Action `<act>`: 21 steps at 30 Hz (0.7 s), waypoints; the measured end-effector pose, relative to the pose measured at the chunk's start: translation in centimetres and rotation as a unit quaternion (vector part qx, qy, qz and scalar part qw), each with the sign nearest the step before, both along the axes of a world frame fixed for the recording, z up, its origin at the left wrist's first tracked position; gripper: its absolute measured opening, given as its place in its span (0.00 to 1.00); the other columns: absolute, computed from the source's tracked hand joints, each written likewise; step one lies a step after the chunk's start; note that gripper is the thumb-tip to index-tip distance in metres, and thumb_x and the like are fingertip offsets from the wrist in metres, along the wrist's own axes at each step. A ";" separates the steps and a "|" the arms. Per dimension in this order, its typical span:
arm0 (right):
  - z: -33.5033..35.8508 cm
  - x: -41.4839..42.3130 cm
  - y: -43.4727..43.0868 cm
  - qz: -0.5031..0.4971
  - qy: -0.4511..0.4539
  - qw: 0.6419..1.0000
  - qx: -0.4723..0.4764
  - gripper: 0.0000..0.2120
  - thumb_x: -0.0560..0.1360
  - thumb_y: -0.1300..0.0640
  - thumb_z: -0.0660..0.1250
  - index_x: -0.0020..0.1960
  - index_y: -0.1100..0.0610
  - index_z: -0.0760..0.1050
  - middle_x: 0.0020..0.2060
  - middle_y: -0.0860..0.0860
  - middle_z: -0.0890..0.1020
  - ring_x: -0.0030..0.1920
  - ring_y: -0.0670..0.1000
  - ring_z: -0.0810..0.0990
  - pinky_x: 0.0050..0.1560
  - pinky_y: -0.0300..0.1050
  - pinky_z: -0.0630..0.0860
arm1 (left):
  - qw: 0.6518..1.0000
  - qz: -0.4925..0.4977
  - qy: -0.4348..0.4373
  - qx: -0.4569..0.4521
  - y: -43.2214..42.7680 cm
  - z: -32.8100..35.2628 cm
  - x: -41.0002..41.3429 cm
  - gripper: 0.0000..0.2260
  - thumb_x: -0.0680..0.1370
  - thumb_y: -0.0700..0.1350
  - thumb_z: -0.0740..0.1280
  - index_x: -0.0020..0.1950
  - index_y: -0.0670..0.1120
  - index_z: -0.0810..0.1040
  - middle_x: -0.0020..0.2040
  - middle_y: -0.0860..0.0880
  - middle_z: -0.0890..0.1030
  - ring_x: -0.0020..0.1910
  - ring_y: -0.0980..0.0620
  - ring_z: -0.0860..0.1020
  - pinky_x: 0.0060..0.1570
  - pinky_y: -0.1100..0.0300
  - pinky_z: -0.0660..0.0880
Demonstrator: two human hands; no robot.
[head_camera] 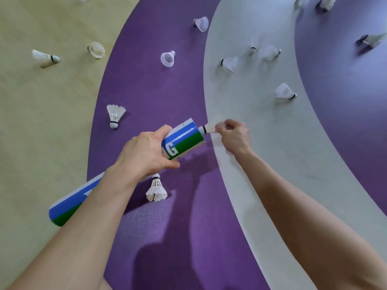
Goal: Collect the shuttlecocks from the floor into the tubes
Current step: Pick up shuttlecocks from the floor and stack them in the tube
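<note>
My left hand grips a long blue, white and green tube near its open end, holding it slanted above the floor. My right hand pinches the feathers of a white shuttlecock whose cork tip touches the tube's mouth. Several more shuttlecocks lie scattered on the floor: one just under my left wrist, one to the left of the tube, and a plastic one farther off.
The floor has curved bands of beige, purple and pale grey. More shuttlecocks lie on the grey band and on the beige area. The shadow of my arms falls on the purple band below.
</note>
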State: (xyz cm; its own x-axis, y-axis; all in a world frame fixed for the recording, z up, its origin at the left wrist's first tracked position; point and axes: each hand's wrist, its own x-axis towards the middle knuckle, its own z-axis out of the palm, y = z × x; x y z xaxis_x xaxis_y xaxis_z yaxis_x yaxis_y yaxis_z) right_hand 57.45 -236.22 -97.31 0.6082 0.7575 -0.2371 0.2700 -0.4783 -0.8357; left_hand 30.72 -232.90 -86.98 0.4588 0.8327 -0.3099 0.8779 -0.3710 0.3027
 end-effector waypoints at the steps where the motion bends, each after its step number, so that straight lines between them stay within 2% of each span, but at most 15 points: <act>1: 2.1 0.0 -0.2 -0.010 0.016 0.999 0.037 0.09 0.77 0.51 0.69 0.45 0.55 0.84 0.30 0.49 0.78 0.31 0.50 0.74 0.32 0.44 0.70 | 1.000 0.005 -0.005 -0.005 0.0 0.1 -0.2 0.31 0.65 0.66 0.81 0.60 0.61 0.69 0.44 0.55 0.82 0.46 0.43 0.81 0.49 0.47 0.81; 4: 7.9 -0.9 -0.2 0.019 0.077 0.986 0.149 0.06 0.78 0.53 0.71 0.44 0.50 0.84 0.31 0.52 0.76 0.32 0.50 0.74 0.36 0.44 0.70 | 0.999 0.033 -0.032 -0.013 0.3 0.6 -1.2 0.31 0.66 0.64 0.82 0.61 0.59 0.71 0.43 0.55 0.82 0.45 0.45 0.82 0.45 0.49 0.80; 7: 10.7 -2.8 -0.4 0.080 0.065 0.978 0.180 0.06 0.78 0.51 0.71 0.44 0.45 0.84 0.31 0.55 0.77 0.33 0.52 0.73 0.38 0.47 0.70 | 0.997 0.057 -0.052 -0.001 0.8 1.3 -2.0 0.30 0.68 0.62 0.83 0.62 0.58 0.72 0.42 0.55 0.82 0.45 0.48 0.81 0.41 0.53 0.75; 9: 11.4 -3.9 -0.8 0.134 0.005 0.978 0.159 0.06 0.79 0.49 0.69 0.47 0.47 0.85 0.31 0.51 0.77 0.34 0.53 0.74 0.39 0.46 0.71 | 0.996 0.062 -0.059 0.007 1.0 1.6 -2.2 0.31 0.68 0.63 0.83 0.63 0.58 0.72 0.43 0.56 0.83 0.47 0.47 0.82 0.41 0.53 0.75; 11: 12.1 -4.7 -1.1 0.242 -0.005 0.965 0.096 0.09 0.82 0.53 0.64 0.51 0.48 0.84 0.29 0.47 0.76 0.33 0.54 0.75 0.40 0.49 0.75 | 0.995 0.066 -0.069 0.000 0.9 1.7 -2.4 0.32 0.67 0.63 0.83 0.65 0.60 0.72 0.44 0.57 0.83 0.48 0.47 0.82 0.46 0.51 0.77; 13: 12.8 -5.1 -1.6 0.359 0.058 0.932 0.004 0.13 0.82 0.56 0.59 0.54 0.47 0.83 0.29 0.53 0.79 0.32 0.53 0.77 0.47 0.53 0.79 | 0.994 0.059 -0.090 -0.023 0.7 1.8 -2.8 0.33 0.67 0.62 0.84 0.66 0.63 0.72 0.46 0.57 0.83 0.49 0.49 0.82 0.50 0.49 0.80; 15: 13.3 -5.5 -1.9 0.434 0.077 0.895 -0.071 0.16 0.78 0.55 0.58 0.55 0.49 0.83 0.32 0.60 0.82 0.33 0.49 0.79 0.52 0.52 0.79 | 0.993 0.040 -0.106 -0.042 0.4 1.8 -3.2 0.33 0.67 0.60 0.85 0.67 0.65 0.72 0.49 0.57 0.83 0.51 0.51 0.81 0.53 0.47 0.81; 16: 13.5 -5.9 -1.9 0.461 0.060 0.881 -0.091 0.15 0.76 0.54 0.59 0.53 0.50 0.83 0.33 0.60 0.83 0.33 0.48 0.79 0.50 0.49 0.79 | 0.993 0.031 -0.107 -0.045 0.2 1.8 -3.3 0.34 0.67 0.60 0.85 0.67 0.66 0.72 0.50 0.57 0.83 0.52 0.51 0.81 0.54 0.47 0.80; 19: 13.4 -7.6 -2.2 0.514 0.018 0.853 -0.094 0.11 0.75 0.58 0.64 0.47 0.42 0.79 0.33 0.59 0.84 0.31 0.48 0.79 0.44 0.46 0.79 | 0.994 0.031 -0.095 -0.045 -0.1 1.3 -4.2 0.35 0.67 0.59 0.86 0.69 0.66 0.72 0.52 0.57 0.82 0.53 0.51 0.81 0.54 0.48 0.80; 21: 12.7 -8.4 -2.4 0.495 0.046 0.865 -0.070 0.13 0.75 0.59 0.66 0.52 0.41 0.80 0.33 0.60 0.84 0.32 0.50 0.79 0.43 0.48 0.80 | 0.995 0.047 -0.076 -0.042 0.0 0.9 -5.2 0.35 0.66 0.60 0.85 0.68 0.67 0.72 0.51 0.58 0.83 0.52 0.51 0.81 0.53 0.47 0.81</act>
